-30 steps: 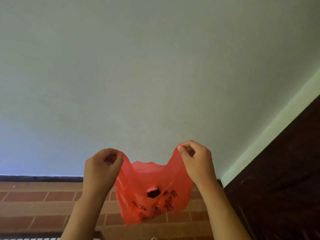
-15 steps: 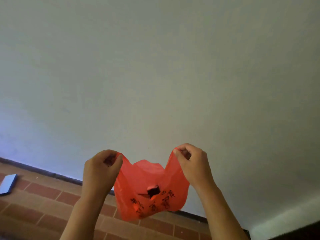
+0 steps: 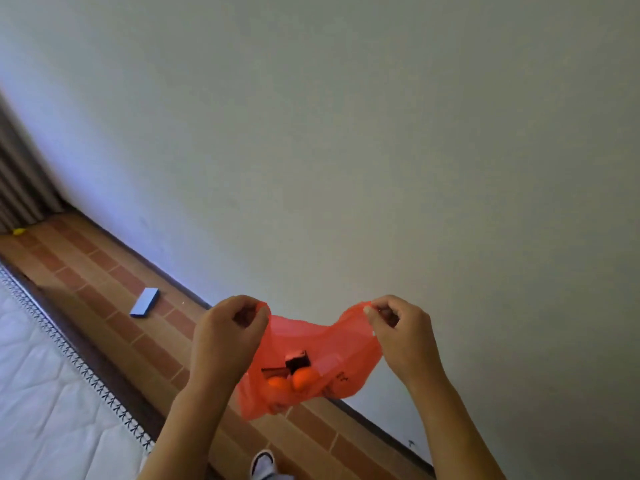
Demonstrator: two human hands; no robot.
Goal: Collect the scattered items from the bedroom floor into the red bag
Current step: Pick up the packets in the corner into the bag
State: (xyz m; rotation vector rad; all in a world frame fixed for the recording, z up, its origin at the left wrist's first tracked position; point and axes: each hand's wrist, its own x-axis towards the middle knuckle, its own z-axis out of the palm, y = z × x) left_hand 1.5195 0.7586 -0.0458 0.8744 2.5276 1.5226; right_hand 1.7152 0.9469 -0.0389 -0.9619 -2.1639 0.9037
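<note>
Left hand: the left hand (image 3: 227, 336) is up in front of the wall (image 3: 346, 133), fingers curled and pinching one top edge of the red bag (image 3: 322, 344).
Right hand: the right hand (image 3: 401, 332) pinches the other top edge between thumb and fingers.
Bag: it hangs stretched between both hands, mouth pulled wide, above the brick-pattern floor (image 3: 114, 306).
Inside: two orange balls (image 3: 298, 380) and a dark box (image 3: 296, 360) sit at the bottom.
Floor: a blue box (image 3: 144, 302) lies flat near the skirting; a small yellow thing (image 3: 19, 231) sits far off by the curtain (image 3: 17, 188).
Left edge: a white mattress (image 3: 45, 393).
Bottom: a shoe (image 3: 262, 464).
</note>
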